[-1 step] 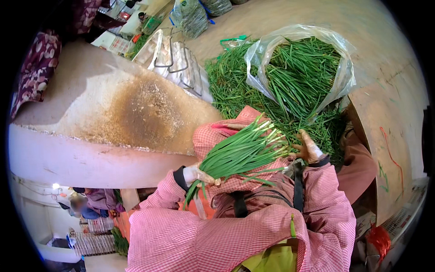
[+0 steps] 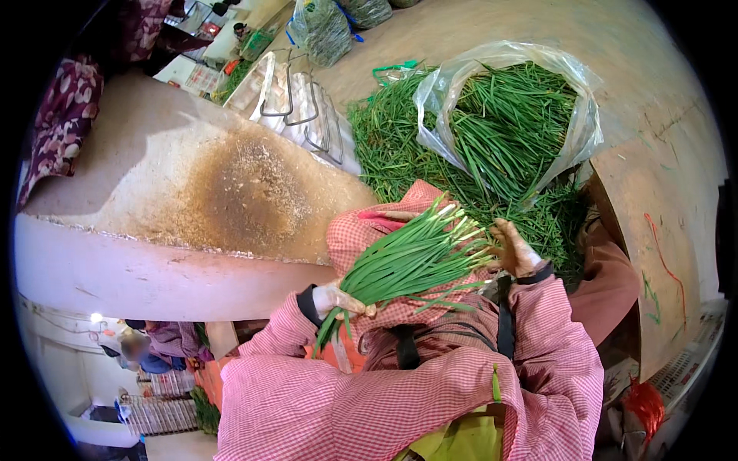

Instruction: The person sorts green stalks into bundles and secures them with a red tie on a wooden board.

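Note:
My left hand, in a pale glove, is closed round the leafy lower end of a bunch of garlic chives. The bunch lies slantwise across my lap on pink checked cloth, its pale stem ends fanned toward the upper right. Beside those ends is my right hand, its fingers apart and soiled, with nothing held in it. Whether its fingertips touch the outermost stems, I cannot tell. A few loose leaves stick out below the bunch.
Beyond my lap, a clear plastic bag full of green leaves stands on a heap of loose greens. On the left is a pale slab with a brown stain. White bundles with metal handles stand behind it. A brown board is at right.
My right hand has shifted slightly left and its fingers have moved a little. The left hand and the bunch of garlic chives stay almost in place.

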The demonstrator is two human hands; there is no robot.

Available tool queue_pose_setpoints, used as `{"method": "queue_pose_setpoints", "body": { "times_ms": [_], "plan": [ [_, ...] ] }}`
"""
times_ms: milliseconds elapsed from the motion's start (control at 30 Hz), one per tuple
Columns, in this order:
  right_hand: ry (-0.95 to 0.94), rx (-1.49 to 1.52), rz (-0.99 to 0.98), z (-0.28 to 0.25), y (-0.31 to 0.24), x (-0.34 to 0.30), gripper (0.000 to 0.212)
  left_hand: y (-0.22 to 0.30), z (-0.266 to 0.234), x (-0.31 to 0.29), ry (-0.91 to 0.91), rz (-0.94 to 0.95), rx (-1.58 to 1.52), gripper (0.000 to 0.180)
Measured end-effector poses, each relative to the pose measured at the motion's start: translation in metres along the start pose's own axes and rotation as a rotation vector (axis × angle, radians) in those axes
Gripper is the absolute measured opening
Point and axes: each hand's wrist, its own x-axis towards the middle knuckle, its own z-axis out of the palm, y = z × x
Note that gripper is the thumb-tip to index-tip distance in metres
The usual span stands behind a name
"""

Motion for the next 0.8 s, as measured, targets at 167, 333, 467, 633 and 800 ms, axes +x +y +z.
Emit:
{"method": "queue_pose_setpoints", "body": {
  "times_ms": [167,333,467,633,800],
  "plan": [
    [0.009,-0.426,0.019,0.051,-0.002,0.012,0.037,-0.049,-0.004,0.007,-0.057,-0.079,-0.319,0.022],
    [0.277,-0.136,-0.19,0.003,0.016,0.046,0.022,-0.067,0.006,0.016,-0.16,-0.074,-0.601,0.018],
    [0.647,-0.319,-0.538,-0.028,0.018,0.044,0.026,-0.053,0.012,0.016,-0.027,-0.079,-0.444,0.017],
    [0.069,-0.061,0.197,-0.032,0.013,0.003,0.077,-0.021,0.006,0.013,0.061,0.071,-0.068,0.018],
    [-0.325,0.331,0.17,0.065,0.043,-0.001,0.043,0.01,0.013,0.036,0.016,0.043,-0.059,0.017]
  ]
}}
